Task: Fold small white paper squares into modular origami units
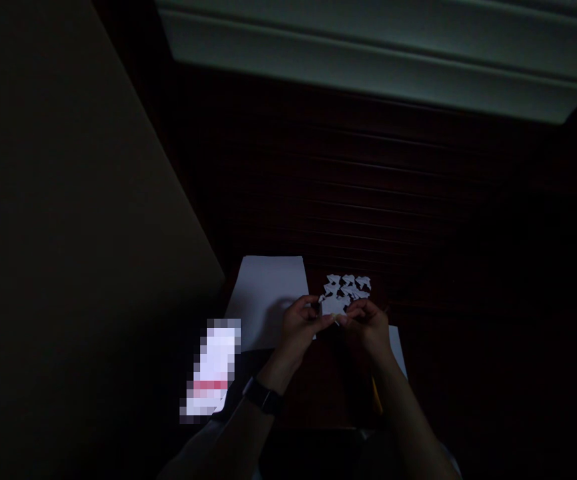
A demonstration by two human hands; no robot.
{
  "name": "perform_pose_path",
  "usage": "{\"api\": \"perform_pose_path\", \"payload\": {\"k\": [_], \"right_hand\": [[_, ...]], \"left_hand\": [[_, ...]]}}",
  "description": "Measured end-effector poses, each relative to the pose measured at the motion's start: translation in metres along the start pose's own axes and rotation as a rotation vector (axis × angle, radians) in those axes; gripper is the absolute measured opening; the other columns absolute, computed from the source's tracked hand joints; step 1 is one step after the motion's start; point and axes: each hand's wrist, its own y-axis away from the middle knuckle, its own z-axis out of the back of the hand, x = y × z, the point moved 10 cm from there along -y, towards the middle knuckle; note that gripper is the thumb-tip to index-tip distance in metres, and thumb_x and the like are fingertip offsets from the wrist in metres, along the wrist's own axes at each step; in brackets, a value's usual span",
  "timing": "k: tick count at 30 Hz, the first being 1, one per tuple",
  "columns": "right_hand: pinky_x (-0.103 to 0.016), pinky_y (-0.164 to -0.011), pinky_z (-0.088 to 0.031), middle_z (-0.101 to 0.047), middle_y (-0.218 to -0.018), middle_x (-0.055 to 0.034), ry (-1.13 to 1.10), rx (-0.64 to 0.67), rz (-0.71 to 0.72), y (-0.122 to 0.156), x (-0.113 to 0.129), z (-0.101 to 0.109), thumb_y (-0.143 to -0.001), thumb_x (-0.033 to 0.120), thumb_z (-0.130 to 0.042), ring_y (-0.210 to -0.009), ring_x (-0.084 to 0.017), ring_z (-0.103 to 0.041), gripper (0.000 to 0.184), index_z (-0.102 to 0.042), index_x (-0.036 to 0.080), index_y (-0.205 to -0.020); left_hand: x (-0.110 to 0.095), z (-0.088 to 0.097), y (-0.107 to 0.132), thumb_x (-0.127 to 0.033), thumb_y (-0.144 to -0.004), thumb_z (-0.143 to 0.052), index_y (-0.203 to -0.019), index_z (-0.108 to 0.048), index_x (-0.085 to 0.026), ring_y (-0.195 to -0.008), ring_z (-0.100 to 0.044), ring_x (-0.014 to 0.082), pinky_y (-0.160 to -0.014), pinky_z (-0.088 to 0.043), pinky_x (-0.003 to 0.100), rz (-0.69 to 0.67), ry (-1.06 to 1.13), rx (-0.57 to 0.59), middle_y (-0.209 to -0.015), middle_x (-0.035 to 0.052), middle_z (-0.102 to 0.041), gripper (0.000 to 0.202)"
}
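Note:
Between my two hands is a small piece of white paper (pixel 333 306), pinched at its lower edge. My left hand (pixel 298 325) is closed on its left side, with a dark watch on the wrist. On the right side, my right hand (pixel 370 325) pinches the same piece, thumbs almost meeting. Just beyond it lie several small folded white paper shapes (pixel 348 280) in rows on the dark table. The dim light hides the fine folds.
A stack of white paper sheets (pixel 271 280) lies left of my hands. A bright blurred-out screen (pixel 213 367) stands nearer on the left. Under my right forearm are another white sheet (pixel 397 350) and a yellow object (pixel 377 397). Dark slatted panelling (pixel 368 167) rises behind the table.

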Motion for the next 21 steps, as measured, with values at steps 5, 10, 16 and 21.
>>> {"api": "perform_pose_path", "payload": {"k": [5,10,16,21], "right_hand": [[-0.021,-0.045,-0.035,-0.057,-0.056,0.0048,-0.019,-0.001,-0.008,0.000,-0.001,0.000,-0.054,0.022,-0.078,-0.045,-0.009,-0.046,0.026,-0.058,0.019,-0.070],[-0.022,-0.046,-0.037,-0.055,-0.054,0.0062,-0.079,0.001,-0.040,0.002,-0.005,-0.003,-0.054,0.022,-0.078,-0.044,-0.009,-0.046,0.026,-0.058,0.020,-0.070],[-0.023,-0.047,-0.038,-0.052,-0.052,0.0070,-0.131,-0.055,-0.048,0.001,-0.007,0.000,-0.053,0.020,-0.079,-0.044,-0.008,-0.045,0.027,-0.059,0.019,-0.071],[-0.023,-0.047,-0.038,-0.053,-0.053,0.0068,-0.152,-0.063,-0.056,0.001,-0.010,0.001,-0.055,0.021,-0.079,-0.044,-0.008,-0.045,0.028,-0.059,0.019,-0.074]], "left_hand": [[-0.001,0.001,0.001,-0.024,-0.055,-0.076,-0.092,-0.059,-0.016,-0.050,-0.054,0.0098,-0.048,-0.038,0.019,0.019,-0.021,-0.013,-0.057,-0.0030,-0.058,0.042],[-0.003,0.002,0.001,-0.022,-0.053,-0.077,-0.087,-0.061,-0.015,-0.049,-0.054,0.0096,-0.047,-0.039,0.019,0.025,-0.029,-0.036,-0.055,-0.0033,-0.058,0.038],[-0.001,0.003,0.000,-0.021,-0.056,-0.077,-0.097,-0.060,-0.016,-0.054,-0.057,0.0102,-0.052,-0.042,0.019,0.014,-0.004,-0.012,-0.058,-0.0032,-0.058,0.045],[0.010,0.006,-0.004,-0.023,-0.055,-0.077,-0.101,-0.058,-0.016,-0.059,-0.060,0.0130,-0.054,-0.044,0.022,0.072,0.004,0.043,-0.066,0.0006,-0.063,0.050]]}}
